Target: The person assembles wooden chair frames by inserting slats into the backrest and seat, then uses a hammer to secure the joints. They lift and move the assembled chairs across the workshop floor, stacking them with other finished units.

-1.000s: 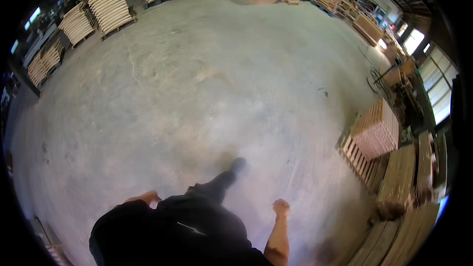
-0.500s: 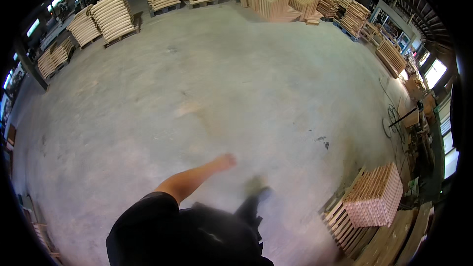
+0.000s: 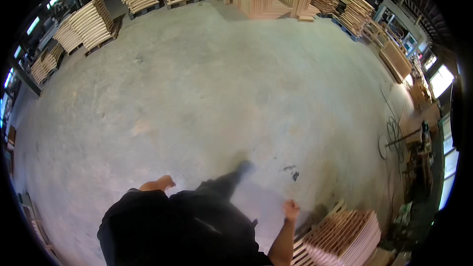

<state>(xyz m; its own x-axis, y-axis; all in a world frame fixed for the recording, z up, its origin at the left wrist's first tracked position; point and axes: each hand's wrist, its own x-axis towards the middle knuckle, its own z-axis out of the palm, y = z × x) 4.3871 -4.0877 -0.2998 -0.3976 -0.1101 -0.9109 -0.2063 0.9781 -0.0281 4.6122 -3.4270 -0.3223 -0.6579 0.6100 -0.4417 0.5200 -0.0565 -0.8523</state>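
Hands swing empty over the grey concrete floor (image 3: pixel 221 93) in the head view: the left hand (image 3: pixel 165 182) is curled loosely at the person's side, and the right hand (image 3: pixel 291 210) is closed in a loose fist, holding nothing, near the stack of pale wooden slats (image 3: pixel 345 234) on its pallet at lower right.

Matt, mottled concrete floor (image 3: pixel 221 83); pale bare-wood slat stacks (image 3: pixel 345 236); black cloth shirt (image 3: pixel 177 231).
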